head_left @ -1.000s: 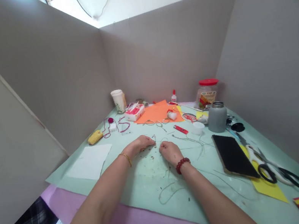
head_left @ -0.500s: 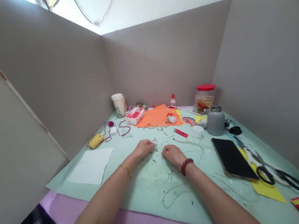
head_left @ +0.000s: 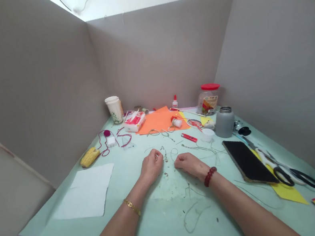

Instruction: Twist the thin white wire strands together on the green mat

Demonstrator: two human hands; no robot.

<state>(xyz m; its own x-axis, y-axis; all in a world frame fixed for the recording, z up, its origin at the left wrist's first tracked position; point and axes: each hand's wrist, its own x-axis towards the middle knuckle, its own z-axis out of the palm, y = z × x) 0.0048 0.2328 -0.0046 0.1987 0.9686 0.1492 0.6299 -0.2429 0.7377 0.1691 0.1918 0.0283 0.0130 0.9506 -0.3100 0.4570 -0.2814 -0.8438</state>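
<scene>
My left hand [head_left: 152, 165] is closed in a pinch over the middle of the green mat; whatever it grips is too small to make out. Just to its right, my right hand [head_left: 189, 163] is also closed, knuckles up, with its fingertips hidden. Between the two hands lie several tiny dark bits [head_left: 166, 158]. A thin pale cord [head_left: 174, 152] curls on the mat right behind my right hand. Nearer to me, a loose greenish cord [head_left: 191, 226] makes a loop between my forearms.
At the right are a phone [head_left: 248, 162], scissors [head_left: 282, 175] and a grey bottle [head_left: 224, 123]. A red lighter [head_left: 189, 137] and a small white cup [head_left: 207, 135] lie beyond my right hand. White paper [head_left: 85, 193] and a yellow corn-shaped object [head_left: 90, 157] are at the left.
The view has tilted down and shifted. My left hand has turned more upright, its fingers still pinched. My right hand stays closed, slightly farther from the left.
</scene>
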